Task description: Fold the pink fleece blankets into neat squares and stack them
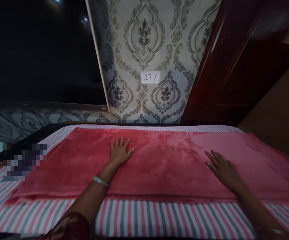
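A plush red-pink blanket [154, 166], folded into a long layered rectangle, spreads across a striped sheet [139, 216]. Flat on its left half lies my left hand [119, 153], fingers spread, with a silvery bangle at the wrist. My right hand [219, 166] is over the lighter pink part on the right, palm down with fingers stretched out and fairly close together. It holds nothing; whether the whole palm touches the pile I cannot tell. Folded edges of the blanket show along the near side.
A large dark television screen [41, 53] stands at the back left. Behind the table is patterned wallpaper [144, 36] with a paper label [150, 77] reading 277. A glossy dark red door or cabinet [224, 66] rises at right. A blurred-out object [24, 162] lies at left.
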Demonstrator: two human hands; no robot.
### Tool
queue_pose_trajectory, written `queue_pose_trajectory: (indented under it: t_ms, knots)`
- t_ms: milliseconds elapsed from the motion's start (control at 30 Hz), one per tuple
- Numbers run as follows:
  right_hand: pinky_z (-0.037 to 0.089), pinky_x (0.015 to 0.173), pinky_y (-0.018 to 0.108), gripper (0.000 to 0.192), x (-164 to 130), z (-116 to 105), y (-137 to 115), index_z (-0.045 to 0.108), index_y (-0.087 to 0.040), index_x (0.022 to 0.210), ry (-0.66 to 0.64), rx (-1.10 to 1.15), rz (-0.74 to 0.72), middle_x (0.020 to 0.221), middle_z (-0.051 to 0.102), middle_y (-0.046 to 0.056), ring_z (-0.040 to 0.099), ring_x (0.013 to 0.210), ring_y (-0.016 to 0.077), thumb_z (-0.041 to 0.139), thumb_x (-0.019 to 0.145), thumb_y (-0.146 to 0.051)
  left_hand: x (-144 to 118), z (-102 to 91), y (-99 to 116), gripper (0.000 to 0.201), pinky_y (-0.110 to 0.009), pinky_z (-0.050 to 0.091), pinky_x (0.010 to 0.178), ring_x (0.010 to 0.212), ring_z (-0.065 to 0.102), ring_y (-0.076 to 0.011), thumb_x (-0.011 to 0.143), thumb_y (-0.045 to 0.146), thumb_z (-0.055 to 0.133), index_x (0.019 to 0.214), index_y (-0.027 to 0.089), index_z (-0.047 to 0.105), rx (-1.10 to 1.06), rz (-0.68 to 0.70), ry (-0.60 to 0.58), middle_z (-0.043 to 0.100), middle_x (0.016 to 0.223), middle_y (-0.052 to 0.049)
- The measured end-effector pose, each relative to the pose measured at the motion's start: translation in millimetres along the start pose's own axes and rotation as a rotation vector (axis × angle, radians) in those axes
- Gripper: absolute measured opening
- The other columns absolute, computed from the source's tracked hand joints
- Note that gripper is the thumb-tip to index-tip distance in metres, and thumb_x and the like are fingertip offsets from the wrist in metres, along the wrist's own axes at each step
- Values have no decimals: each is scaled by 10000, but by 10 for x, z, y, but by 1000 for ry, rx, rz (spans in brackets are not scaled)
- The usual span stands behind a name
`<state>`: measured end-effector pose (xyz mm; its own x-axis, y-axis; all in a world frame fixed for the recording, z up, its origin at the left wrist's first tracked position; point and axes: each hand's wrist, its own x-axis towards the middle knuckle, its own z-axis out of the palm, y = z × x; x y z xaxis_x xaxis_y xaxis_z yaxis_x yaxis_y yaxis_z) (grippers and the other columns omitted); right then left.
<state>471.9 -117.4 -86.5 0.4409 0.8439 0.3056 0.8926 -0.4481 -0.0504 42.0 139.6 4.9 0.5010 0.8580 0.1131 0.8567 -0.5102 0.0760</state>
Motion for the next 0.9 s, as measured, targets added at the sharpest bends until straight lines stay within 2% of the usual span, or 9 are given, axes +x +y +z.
queue_pose_trajectory:
  t_ms: [367,533,633,767,900]
  knots:
    - [399,1080,602,582,-16,-168,-76,429,-295,1495,-13,-9,14,1588,389,87,370,1446,320,247,989,-517,17,29,-35,564,-588,263,1154,1438,352,-367,979,501,400,1465,229,486,-28,19,98,445,1547,-129]
    - [392,1086,612,572,-36,-251,-134,436,-278,1494,-22,5,25,1587,387,99,372,1444,322,271,996,-506,18,47,-37,556,-593,273,1141,1417,375,-386,972,475,416,1445,198,511,-49,44,133,471,1522,-149]
    - [385,1084,634,566,-13,-277,-130,446,-273,1490,-11,38,24,1579,397,107,380,1438,333,292,995,-502,21,39,-29,516,-536,294,1146,1401,410,-343,975,430,419,1416,189,540,-68,83,155,523,1476,-144]
    - [387,1101,612,540,-10,-330,-81,541,-225,1422,30,171,-27,1506,494,141,429,1403,343,382,965,-462,24,-21,-33,442,-454,348,1125,1330,496,-285,961,332,442,1347,178,593,-98,144,170,601,1389,-129]
    - [426,1106,529,473,-314,-464,-140,645,-207,1304,125,380,-152,1393,601,141,537,1309,312,479,938,-457,-188,-122,17,353,-407,456,1016,1154,613,-268,932,287,484,1212,164,661,-142,223,138,693,1215,-120]
